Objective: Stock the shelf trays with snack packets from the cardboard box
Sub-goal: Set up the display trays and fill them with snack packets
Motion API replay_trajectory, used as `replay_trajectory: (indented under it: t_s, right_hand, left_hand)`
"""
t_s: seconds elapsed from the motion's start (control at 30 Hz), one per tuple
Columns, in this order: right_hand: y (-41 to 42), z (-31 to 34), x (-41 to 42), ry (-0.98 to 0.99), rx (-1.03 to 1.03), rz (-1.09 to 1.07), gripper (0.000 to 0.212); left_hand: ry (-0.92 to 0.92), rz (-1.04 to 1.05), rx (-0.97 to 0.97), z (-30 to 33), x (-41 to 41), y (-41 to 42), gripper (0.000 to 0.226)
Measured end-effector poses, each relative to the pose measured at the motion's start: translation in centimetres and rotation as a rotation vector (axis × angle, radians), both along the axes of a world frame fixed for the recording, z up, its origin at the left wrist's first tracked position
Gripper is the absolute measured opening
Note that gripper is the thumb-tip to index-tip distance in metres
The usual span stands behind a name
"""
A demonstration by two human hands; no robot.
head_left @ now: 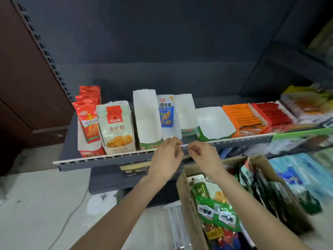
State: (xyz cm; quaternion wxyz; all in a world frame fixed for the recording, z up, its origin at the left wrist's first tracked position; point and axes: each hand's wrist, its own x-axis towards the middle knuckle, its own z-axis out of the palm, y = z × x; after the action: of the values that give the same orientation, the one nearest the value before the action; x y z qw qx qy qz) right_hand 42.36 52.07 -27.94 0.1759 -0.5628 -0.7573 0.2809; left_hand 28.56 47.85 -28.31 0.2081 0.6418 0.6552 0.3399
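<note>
Both hands meet at the shelf's front rail, left hand (pixel 166 154) and right hand (pixel 201 156) fingers curled, pinching something unclear; the cardboard box (pixel 187 195) lies near-right, closer to the right hand.

In front of me the dark grey metal shelf (pixel 72 147) carries a row of open cardboard trays along its front edge: red packets (pixel 88 121) at the left end, empty white trays (pixel 146 116) mid-shelf, orange sticks (pixel 243 116) rightward.
</note>
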Motion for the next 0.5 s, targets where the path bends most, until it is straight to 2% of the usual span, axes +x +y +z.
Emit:
replay_trajectory:
  t_s: [0.1, 0.27, 0.4, 0.5]
  right_hand:
    - [-1.0, -2.2, 6.9, -0.130, -0.044, -0.001, 0.018]
    - [-1.2, -6.1, 15.5, -0.280, -0.061, -0.007, 0.017]
    - [-1.4, -8.4, 18.9, -0.337, -0.218, 0.207, 0.046]
    - [-1.7, -9.7, 19.7, -0.338, -0.258, 0.274, 0.055]
  left_hand:
    - [-0.052, -0.046, -0.156, -2.0, 6.5, -0.5, 0.022]
    - [0.139, -0.134, -0.443, -5.4, 13.8, -0.9, 0.040]
    - [0.391, -0.232, -0.635, -7.8, 15.7, -1.5, 0.063]
    - [0.503, -0.312, -0.705, -8.9, 16.1, -1.7, 0.078]
